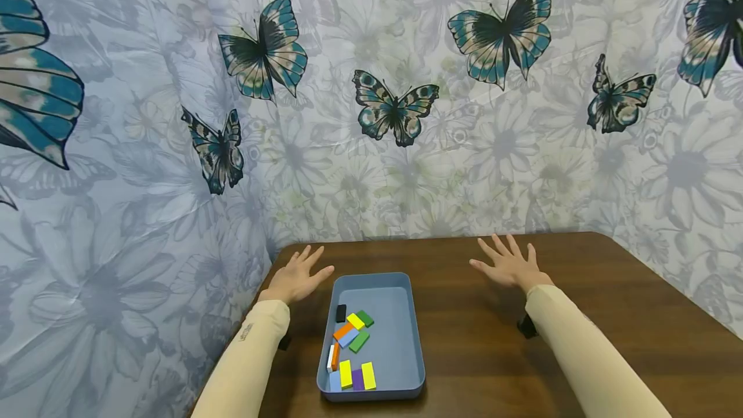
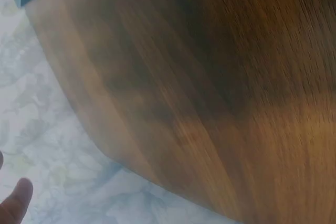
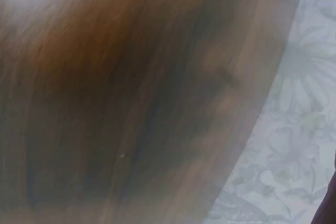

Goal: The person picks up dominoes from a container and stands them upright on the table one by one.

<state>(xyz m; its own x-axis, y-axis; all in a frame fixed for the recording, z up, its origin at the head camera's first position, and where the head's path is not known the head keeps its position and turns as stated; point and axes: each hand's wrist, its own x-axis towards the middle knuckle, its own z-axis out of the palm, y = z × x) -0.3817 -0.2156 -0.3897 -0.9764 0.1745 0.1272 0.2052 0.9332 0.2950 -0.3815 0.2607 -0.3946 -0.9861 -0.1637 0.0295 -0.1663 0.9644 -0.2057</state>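
Note:
My left hand (image 1: 295, 278) is held over the table's left side with its fingers spread, just beside a blue-grey tray (image 1: 391, 321). My right hand (image 1: 511, 266) hovers above the table farther right, fingers spread too, touching nothing. Inside the tray, small rectangular blocks lie gathered along its left side and near corner. Among them are a black block (image 1: 340, 313), a purple block (image 1: 357, 379), a white block (image 1: 330, 358), and several yellow, green, orange and light blue ones. In the left wrist view a fingertip (image 2: 20, 198) shows at the lower left.
Brown wooden table (image 1: 464, 340) under both hands, its far edge close to a wall covering (image 1: 371, 192) printed with flowers and butterflies. The covering also runs along the table's left side. Dark wrist straps (image 1: 527, 326) show under the sleeves.

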